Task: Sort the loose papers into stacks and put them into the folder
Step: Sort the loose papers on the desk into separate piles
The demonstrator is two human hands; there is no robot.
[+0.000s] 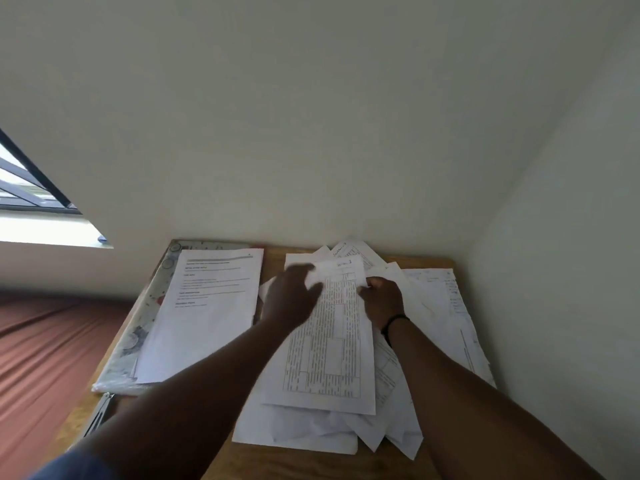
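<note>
A messy pile of loose white papers (322, 427) covers the middle and right of the wooden table. On top lies a sheet printed with a table grid (329, 344). My left hand (291, 296) holds the upper left part of that sheet, motion-blurred. My right hand (382, 299) pinches its upper right edge. A patterned folder (135, 341) lies at the table's left. On the folder rests a neat sheet with printed text (207, 313).
The wooden table (277, 462) stands in a corner, with walls behind and to the right. More papers (450, 306) spread toward the right wall. A reddish bed cover (41, 348) lies to the left, and a window (27, 188) is at upper left.
</note>
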